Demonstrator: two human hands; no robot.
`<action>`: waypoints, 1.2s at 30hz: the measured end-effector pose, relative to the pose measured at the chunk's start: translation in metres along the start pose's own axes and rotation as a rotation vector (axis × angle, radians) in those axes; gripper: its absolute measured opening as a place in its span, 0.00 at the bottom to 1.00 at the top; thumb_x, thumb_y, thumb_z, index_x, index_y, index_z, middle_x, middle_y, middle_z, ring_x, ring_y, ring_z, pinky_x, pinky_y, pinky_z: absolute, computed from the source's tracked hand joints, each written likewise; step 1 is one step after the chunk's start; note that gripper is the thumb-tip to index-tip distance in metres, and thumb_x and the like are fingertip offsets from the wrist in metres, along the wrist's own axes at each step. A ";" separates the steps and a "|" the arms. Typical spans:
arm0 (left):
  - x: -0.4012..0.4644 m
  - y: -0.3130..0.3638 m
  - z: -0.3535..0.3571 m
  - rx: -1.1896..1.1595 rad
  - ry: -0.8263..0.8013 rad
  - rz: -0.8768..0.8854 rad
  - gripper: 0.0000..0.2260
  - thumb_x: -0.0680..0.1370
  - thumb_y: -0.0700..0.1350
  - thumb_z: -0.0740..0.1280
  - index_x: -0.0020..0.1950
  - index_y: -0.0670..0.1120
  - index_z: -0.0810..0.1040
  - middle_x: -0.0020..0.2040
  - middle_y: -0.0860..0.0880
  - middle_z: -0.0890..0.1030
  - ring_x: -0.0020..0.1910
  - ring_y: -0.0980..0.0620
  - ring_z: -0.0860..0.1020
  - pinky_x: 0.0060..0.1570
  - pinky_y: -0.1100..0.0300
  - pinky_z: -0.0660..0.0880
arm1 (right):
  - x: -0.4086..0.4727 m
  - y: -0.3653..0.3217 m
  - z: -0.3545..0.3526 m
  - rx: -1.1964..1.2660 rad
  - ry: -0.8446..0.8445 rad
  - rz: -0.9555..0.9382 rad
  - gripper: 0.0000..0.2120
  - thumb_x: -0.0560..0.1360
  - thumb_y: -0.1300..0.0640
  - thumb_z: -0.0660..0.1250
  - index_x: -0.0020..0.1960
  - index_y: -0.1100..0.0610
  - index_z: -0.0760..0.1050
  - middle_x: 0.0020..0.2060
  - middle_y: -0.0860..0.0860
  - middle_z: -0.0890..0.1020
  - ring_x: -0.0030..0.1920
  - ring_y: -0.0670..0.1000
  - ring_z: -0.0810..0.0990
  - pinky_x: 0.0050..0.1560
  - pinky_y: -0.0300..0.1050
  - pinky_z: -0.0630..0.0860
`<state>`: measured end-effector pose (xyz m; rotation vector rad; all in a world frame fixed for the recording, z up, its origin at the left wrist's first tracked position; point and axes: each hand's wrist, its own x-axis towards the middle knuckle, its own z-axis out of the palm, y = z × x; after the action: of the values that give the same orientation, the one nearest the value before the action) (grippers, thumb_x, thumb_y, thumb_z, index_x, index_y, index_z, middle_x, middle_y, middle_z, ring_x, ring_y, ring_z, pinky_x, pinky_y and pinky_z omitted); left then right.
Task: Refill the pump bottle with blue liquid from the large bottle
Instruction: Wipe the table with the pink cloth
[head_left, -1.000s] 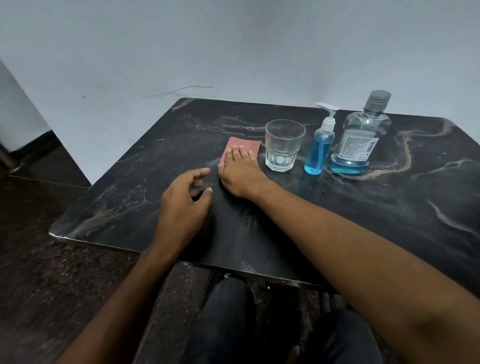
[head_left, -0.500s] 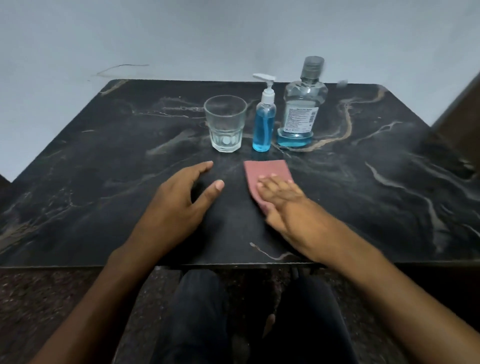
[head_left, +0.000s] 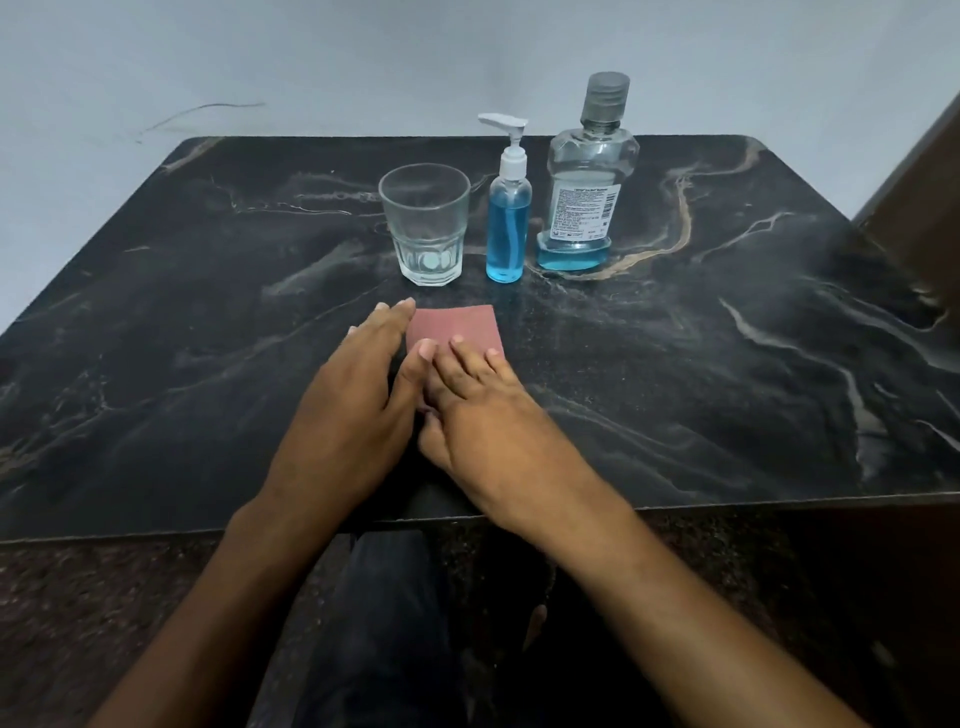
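Observation:
The small pump bottle (head_left: 508, 228) stands upright at the table's far middle, mostly full of blue liquid, its white pump on. Right of it stands the large clear bottle (head_left: 586, 176), grey cap on, with a shallow layer of blue liquid at its bottom. Both my hands lie nearer to me, apart from the bottles. My left hand (head_left: 353, 405) rests flat with its fingertips at the left edge of a pink cloth (head_left: 457, 325). My right hand (head_left: 488, 410) lies flat with its fingers on the cloth's near part. Neither hand grips anything.
An empty clear glass (head_left: 426, 223) stands just left of the pump bottle. The dark marble table (head_left: 727, 364) has its near edge right under my forearms. A pale wall runs behind the table, and a dark wooden surface (head_left: 919, 197) rises at the right.
My left hand has slid right and forward to the cloth's left edge, meeting my right hand. The cloth and my right hand now lie nearer the glass and bottles.

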<state>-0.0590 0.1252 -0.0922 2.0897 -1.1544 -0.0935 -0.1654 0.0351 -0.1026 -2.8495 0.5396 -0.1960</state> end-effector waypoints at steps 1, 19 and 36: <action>-0.001 0.001 0.000 0.001 0.001 0.004 0.23 0.85 0.50 0.60 0.80 0.49 0.65 0.79 0.50 0.67 0.72 0.68 0.54 0.71 0.73 0.50 | 0.001 0.003 0.001 0.024 0.009 0.015 0.28 0.82 0.52 0.53 0.81 0.57 0.54 0.81 0.52 0.56 0.81 0.51 0.47 0.80 0.48 0.40; -0.017 -0.006 0.001 -0.139 0.063 -0.067 0.28 0.81 0.59 0.54 0.80 0.51 0.66 0.80 0.51 0.66 0.77 0.61 0.62 0.66 0.82 0.55 | -0.010 -0.024 0.013 -0.104 0.095 -0.005 0.29 0.82 0.53 0.58 0.79 0.60 0.58 0.79 0.56 0.60 0.80 0.56 0.53 0.80 0.53 0.47; -0.021 -0.005 0.005 -0.168 0.050 -0.065 0.28 0.82 0.59 0.54 0.81 0.51 0.64 0.77 0.60 0.62 0.78 0.62 0.59 0.68 0.80 0.54 | -0.022 -0.006 0.008 -0.108 0.143 0.090 0.29 0.78 0.53 0.58 0.77 0.61 0.64 0.77 0.59 0.65 0.79 0.58 0.59 0.79 0.56 0.52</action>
<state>-0.0701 0.1405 -0.1044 1.9700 -1.0136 -0.1627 -0.1823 0.0504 -0.1109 -2.9224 0.7269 -0.3670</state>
